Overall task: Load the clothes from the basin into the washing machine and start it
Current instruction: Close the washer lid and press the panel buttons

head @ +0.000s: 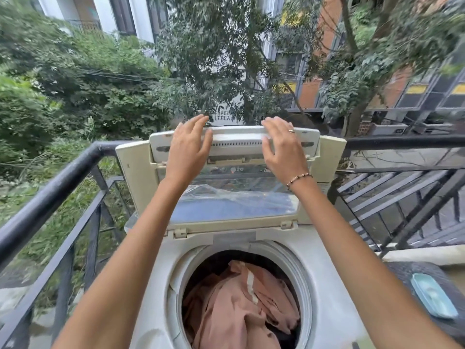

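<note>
Setting: a balcony with a black metal railing [63, 177], trees and buildings beyond it.
Washing machine [327, 285]: a cream top-loader standing against the railing, its round drum mouth open to the sky.
Lid [234, 210]: folded up and back on its hinges, the clear panel facing the person, the top edge leaning toward the control housing at the rear.
Clothes [241, 306]: a heap of dusty-pink fabric with a pale stripe lies inside the drum, with something darker under it at the lower right. The basin is not in view, so I cannot say whether anything is left in it.
Blue dish [434, 295]: sits on a dark surface to the right of the machine, well apart from the action.
Left hand [187, 149]: fingers spread and open, resting at or just over the lid's upper edge; gripping nothing that I can see.
Right hand [283, 147]: likewise open and spread on the same edge, a ring and a bead bracelet on it.
Step in hand: loading looks done; both hands are at the raised lid, most likely to bring it down.
Next move calls for: drawing the top edge forward so the lid unfolds flat over the drum, keeping cloth clear of the rim, then finding the controls to start the cycle.
</note>
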Motion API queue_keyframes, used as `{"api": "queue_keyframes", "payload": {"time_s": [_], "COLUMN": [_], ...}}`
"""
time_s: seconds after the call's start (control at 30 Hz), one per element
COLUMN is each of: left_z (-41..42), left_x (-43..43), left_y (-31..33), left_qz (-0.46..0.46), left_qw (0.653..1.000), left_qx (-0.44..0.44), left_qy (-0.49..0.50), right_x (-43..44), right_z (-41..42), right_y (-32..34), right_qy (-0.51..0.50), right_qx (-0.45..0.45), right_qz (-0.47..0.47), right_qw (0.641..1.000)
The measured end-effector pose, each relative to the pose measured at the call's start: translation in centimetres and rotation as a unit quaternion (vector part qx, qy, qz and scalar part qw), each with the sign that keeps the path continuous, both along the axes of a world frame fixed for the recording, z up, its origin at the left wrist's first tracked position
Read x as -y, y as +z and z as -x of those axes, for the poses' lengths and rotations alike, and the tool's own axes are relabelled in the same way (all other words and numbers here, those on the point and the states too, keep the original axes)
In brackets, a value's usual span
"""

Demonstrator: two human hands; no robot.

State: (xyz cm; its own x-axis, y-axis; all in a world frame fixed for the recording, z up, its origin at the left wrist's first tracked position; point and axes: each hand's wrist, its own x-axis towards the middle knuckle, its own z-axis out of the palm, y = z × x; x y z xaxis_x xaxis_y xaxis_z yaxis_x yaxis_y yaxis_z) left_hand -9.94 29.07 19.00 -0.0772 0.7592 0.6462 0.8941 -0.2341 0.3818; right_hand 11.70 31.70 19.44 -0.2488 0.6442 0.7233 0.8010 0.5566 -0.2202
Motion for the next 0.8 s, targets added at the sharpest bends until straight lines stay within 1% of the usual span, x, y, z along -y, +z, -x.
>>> {"api": "queue_keyframes", "payload": {"time_s": [0.1,0.23,0.4,0.47,0.6,0.7,0.8], "left_z": [-0.2,-0.2,-0.4,-0.2,0.0,0.1,-0.1], "left_x": [-0.3,-0.1,1.4,2.2,4.9,7.9,11.0], "left_y": [-0.5,-0.6,0.0,0.2,0.4,0.4,0.4], "left_qz": [-0.023,-0.033,-0.043,-0.038,-0.039,-0.041,-0.020], "left_qw": [0.999,0.998,0.996,0.996,0.993,0.991,0.990], "left_qx": [-0.032,-0.038,-0.053,-0.066,-0.107,-0.130,-0.140], "left_qy": [0.024,0.038,0.058,0.055,0.031,0.011,-0.016], "right_x": [-0.4,-0.1,0.7,1.3,3.5,6.0,8.7], "right_z": [0.2,0.3,0.2,-0.1,-1.8,-3.0,-4.2], "right_y": [0.0,-0.2,0.9,1.4,1.9,1.9,1.7], "right_qy": [-0.002,-0.006,-0.058,-0.062,-0.017,0.023,0.039], "right_qx": [0.007,0.005,0.047,0.061,0.103,0.111,0.114], "right_qz": [0.037,0.030,0.030,0.037,0.083,0.119,0.121], "right_qw": [0.999,1.000,0.997,0.996,0.991,0.986,0.985]}}
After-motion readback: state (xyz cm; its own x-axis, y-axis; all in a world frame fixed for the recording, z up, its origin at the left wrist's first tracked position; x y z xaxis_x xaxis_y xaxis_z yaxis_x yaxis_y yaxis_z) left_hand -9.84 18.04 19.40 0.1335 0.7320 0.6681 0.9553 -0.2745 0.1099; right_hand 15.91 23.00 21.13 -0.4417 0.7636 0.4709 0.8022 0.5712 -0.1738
